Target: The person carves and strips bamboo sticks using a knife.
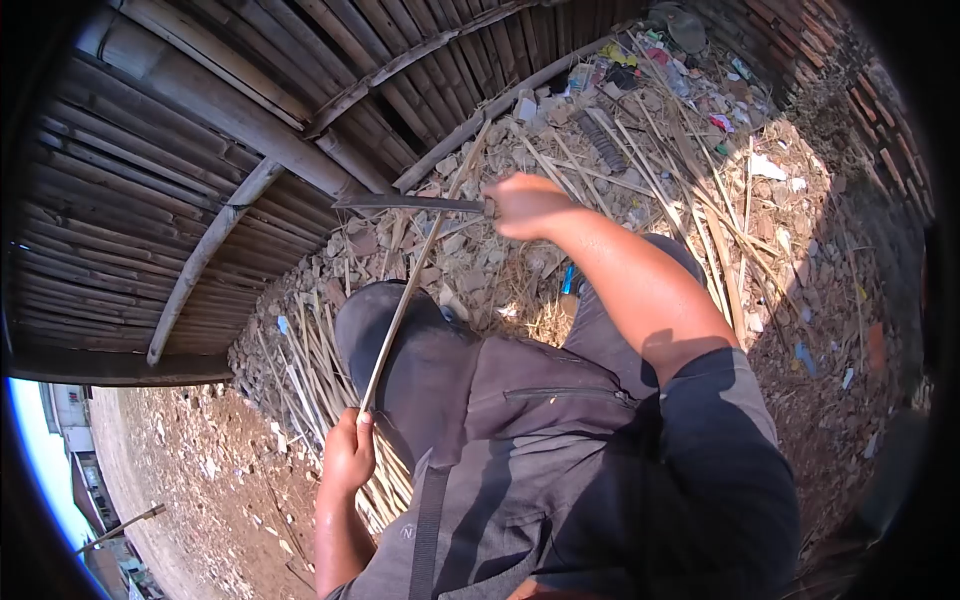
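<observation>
My right hand (528,206) is closed round the handle of a long dark blade (405,202), which points left and crosses a thin bamboo strip (400,312) near its upper part. The lower end of that strip is pinched in my left hand (350,450), beside my thigh. From there the strip slants up past my knee toward the rubble. Beside my left hand and leg lies a bundle of pale bamboo strips (312,375). My right hand is slightly blurred.
A bamboo slat wall (150,215) stands at the left and top. More cut strips (722,255) lie on the rubble at the right. Litter (620,55) is scattered near the top, by a brick wall (890,165). A small blue object (569,279) lies between my legs.
</observation>
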Demonstrator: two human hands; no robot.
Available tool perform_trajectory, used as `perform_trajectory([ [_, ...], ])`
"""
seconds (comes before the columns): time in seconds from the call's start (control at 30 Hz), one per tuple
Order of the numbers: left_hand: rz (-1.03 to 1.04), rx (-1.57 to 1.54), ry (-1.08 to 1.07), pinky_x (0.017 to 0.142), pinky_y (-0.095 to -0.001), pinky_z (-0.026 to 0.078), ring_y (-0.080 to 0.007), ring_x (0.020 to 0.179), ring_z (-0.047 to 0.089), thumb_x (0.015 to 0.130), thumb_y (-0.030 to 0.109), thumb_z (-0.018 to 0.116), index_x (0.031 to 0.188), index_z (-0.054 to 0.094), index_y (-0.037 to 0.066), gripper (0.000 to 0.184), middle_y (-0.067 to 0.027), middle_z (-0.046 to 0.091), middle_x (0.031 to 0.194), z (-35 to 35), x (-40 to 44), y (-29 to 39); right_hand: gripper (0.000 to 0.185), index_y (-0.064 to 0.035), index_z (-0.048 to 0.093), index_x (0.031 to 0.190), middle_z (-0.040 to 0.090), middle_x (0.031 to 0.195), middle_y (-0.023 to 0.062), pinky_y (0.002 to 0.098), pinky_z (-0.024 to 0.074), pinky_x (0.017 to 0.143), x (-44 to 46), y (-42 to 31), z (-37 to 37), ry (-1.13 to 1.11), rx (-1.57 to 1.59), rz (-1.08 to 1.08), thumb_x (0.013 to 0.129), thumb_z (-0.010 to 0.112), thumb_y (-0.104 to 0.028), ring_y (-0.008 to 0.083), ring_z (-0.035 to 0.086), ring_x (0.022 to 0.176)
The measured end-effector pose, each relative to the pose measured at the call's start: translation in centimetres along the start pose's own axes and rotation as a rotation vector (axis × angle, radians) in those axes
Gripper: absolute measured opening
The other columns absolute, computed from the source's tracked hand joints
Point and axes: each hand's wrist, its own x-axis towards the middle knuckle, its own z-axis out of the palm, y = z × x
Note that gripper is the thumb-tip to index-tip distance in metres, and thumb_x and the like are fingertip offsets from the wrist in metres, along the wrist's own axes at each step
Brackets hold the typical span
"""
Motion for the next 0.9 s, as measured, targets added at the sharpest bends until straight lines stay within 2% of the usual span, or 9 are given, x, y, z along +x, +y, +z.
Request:
perform_trajectory([
  [0.1, 0.033, 0.034, 0.012, 0.062, -0.0503, 0.048, -0.0467, 0.069, 0.063, 0.108, 0.029, 0.049, 0.096, 0.058, -0.002, 0.034, -0.0256, 0.062, 0.071, 0.1, 0.4, 0.6, 0.030, -0.0094, 0.070, 0.110, 0.073, 0.108, 0.0166, 0.0483, 0.0549, 0.091, -2.2, -4.0, -0.9, -0.210, -0.122, -0.153, 0.080, 0.063, -0.013, 0.0357, 0.070, 0.107],
  [0.23, 0.048, 0.052, 0.042, 0.063, -0.0511, 0.048, -0.0475, 0.071, 0.064, 0.107, 0.028, 0.050, 0.099, 0.059, -0.001, 0.031, -0.0252, 0.063, 0.072, 0.6, 0.4, 0.1, 0.045, -0.0077, 0.067, 0.123, 0.072, 0.111, 0.0208, 0.0450, 0.0537, 0.093, 0.7, 1.7, -0.5, -0.084, 0.259, 0.086, 0.080, 0.066, -0.019, 0.0369, 0.068, 0.108],
  [0.33, 0.079, 0.077, 0.061, 0.065, -0.0517, 0.049, -0.0478, 0.073, 0.065, 0.107, 0.027, 0.050, 0.101, 0.059, -0.001, 0.030, -0.0251, 0.063, 0.073, 0.2, 0.5, 0.3, 0.053, -0.0116, 0.064, 0.134, 0.070, 0.119, 0.0202, 0.0446, 0.0531, 0.096, 1.3, 2.7, -0.9, -0.014, 0.037, 0.115, 0.081, 0.066, -0.019, 0.0372, 0.067, 0.112],
  [0.43, 0.084, 0.084, 0.054, 0.066, -0.0522, 0.049, -0.0479, 0.073, 0.065, 0.107, 0.026, 0.050, 0.102, 0.059, 0.000, 0.029, -0.0250, 0.064, 0.073, 0.4, 0.6, 0.2, 0.031, -0.0095, 0.070, 0.113, 0.073, 0.109, 0.0193, 0.0482, 0.0542, 0.093, -0.4, 0.3, 0.0, 0.120, 0.048, 0.080, 0.083, 0.062, -0.013, 0.0370, 0.069, 0.108],
  [0.53, 0.092, 0.104, 0.053, 0.066, -0.0527, 0.049, -0.0484, 0.074, 0.065, 0.107, 0.026, 0.050, 0.103, 0.059, 0.000, 0.028, -0.0255, 0.064, 0.074, 0.9, 0.5, -0.4, 0.034, -0.0113, 0.070, 0.116, 0.073, 0.112, 0.0178, 0.0480, 0.0538, 0.094, -2.4, -3.3, -1.6, -0.124, -0.161, -0.141, 0.083, 0.061, -0.012, 0.0370, 0.069, 0.109],
  [0.57, 0.098, 0.103, 0.062, 0.066, -0.0529, 0.049, -0.0486, 0.074, 0.065, 0.107, 0.026, 0.050, 0.103, 0.059, 0.000, 0.028, -0.0256, 0.064, 0.074, 1.0, 0.7, -0.5, 0.037, -0.0140, 0.071, 0.119, 0.073, 0.113, 0.0155, 0.0469, 0.0542, 0.093, -3.1, -4.3, -2.8, -0.193, -0.225, -0.100, 0.083, 0.062, -0.012, 0.0358, 0.069, 0.110],
  [0.67, 0.101, 0.127, 0.089, 0.067, -0.0535, 0.049, -0.0492, 0.075, 0.064, 0.107, 0.026, 0.050, 0.103, 0.059, 0.000, 0.028, -0.0261, 0.064, 0.074, 1.2, 0.3, -0.4, 0.034, -0.0144, 0.070, 0.112, 0.074, 0.103, 0.0170, 0.0501, 0.0542, 0.089, 0.7, 3.4, -0.4, 0.108, 0.166, 0.084, 0.078, 0.064, -0.013, 0.0386, 0.069, 0.102],
  [0.77, 0.102, 0.150, 0.084, 0.067, -0.0540, 0.049, -0.0496, 0.076, 0.064, 0.107, 0.026, 0.050, 0.103, 0.059, 0.000, 0.028, -0.0264, 0.064, 0.075, 0.2, 1.0, 0.2, 0.037, -0.0137, 0.070, 0.117, 0.073, 0.107, 0.0172, 0.0487, 0.0546, 0.091, 0.0, 4.3, -2.3, 0.039, -0.049, 0.104, 0.081, 0.064, -0.014, 0.0367, 0.069, 0.106],
  [0.9, 0.100, 0.101, 0.038, 0.067, -0.0527, 0.049, -0.0499, 0.075, 0.063, 0.107, 0.025, 0.050, 0.104, 0.059, 0.000, 0.027, -0.0270, 0.063, 0.075, 0.1, 1.2, 0.1, 0.038, -0.0162, 0.071, 0.120, 0.071, 0.119, 0.0166, 0.0455, 0.0548, 0.095, -1.1, 0.9, -1.3, 0.071, -0.041, 0.071, 0.084, 0.059, -0.011, 0.0343, 0.068, 0.111],
])
